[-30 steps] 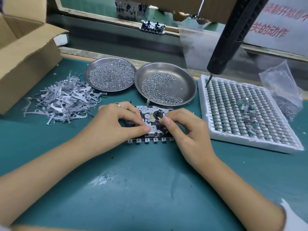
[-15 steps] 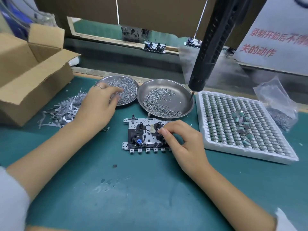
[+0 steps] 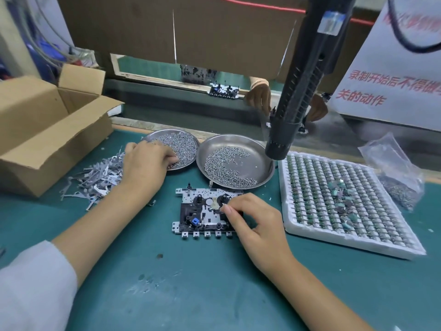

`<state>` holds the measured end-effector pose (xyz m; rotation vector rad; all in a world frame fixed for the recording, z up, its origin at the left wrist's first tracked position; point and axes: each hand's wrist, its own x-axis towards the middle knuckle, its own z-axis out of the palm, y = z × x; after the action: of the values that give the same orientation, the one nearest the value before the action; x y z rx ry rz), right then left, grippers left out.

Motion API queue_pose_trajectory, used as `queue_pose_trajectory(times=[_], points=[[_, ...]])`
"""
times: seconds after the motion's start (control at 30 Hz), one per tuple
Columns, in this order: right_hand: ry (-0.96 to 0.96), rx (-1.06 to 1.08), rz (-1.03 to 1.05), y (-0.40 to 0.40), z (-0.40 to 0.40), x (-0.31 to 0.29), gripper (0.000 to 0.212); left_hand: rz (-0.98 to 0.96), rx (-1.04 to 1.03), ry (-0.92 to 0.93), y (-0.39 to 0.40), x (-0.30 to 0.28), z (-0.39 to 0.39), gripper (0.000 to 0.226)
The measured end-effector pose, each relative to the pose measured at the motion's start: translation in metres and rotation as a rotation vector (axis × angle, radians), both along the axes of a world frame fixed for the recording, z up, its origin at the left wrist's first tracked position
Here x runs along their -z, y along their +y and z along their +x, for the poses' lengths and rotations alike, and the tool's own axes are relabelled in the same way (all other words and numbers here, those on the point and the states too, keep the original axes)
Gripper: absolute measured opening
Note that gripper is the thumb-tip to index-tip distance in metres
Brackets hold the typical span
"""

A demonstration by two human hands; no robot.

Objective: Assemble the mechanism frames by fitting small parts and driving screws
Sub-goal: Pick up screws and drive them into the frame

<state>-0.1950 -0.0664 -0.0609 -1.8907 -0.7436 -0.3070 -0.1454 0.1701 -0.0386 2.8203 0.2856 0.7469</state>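
Lying flat on the green table, the mechanism frame sits just in front of two steel dishes. The right hand rests over the frame's right end, thumb and forefinger pressed together as fingers pinching a small part beside the right black hub. The left hand is well apart from the frame, fingertips curled down into the screws of the left dish; whether they hold one cannot be told.
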Motion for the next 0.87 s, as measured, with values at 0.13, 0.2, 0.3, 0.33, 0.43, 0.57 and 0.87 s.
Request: queue_pose_trajectory(times=[0.13, 0.2, 0.3, 0.33, 0.43, 0.57, 0.87], points=[[0.006, 0.001, -0.003, 0.0, 0.0, 0.0, 0.018, 0.032, -0.009, -0.047, 0.002, 0.0, -0.001, 0.017], [0.01, -0.001, -0.003, 0.0, 0.0, 0.0, 0.018, 0.06, -0.018, -0.055, 0.001, 0.001, -0.002, 0.02], [0.014, 0.001, -0.009, 0.0, -0.001, -0.001, 0.019, 0.104, -0.042, -0.046, 0.001, 0.0, -0.001, 0.027], [0.018, 0.001, -0.011, 0.001, -0.001, -0.002, 0.02, 0.097, -0.049, -0.024, 0.001, -0.001, -0.002, 0.027], [0.019, 0.002, -0.004, 0.0, -0.001, -0.002, 0.02, -0.054, -0.006, -0.006, -0.003, -0.005, -0.005, 0.022], [0.004, 0.019, 0.009, -0.001, 0.0, -0.002, 0.018, -0.439, 0.213, -0.137, -0.021, -0.014, -0.027, 0.008], [-0.146, 0.241, -0.192, 0.002, 0.029, -0.024, 0.015, -0.681, 0.486, -0.262, -0.06, 0.006, -0.069, 0.007]])
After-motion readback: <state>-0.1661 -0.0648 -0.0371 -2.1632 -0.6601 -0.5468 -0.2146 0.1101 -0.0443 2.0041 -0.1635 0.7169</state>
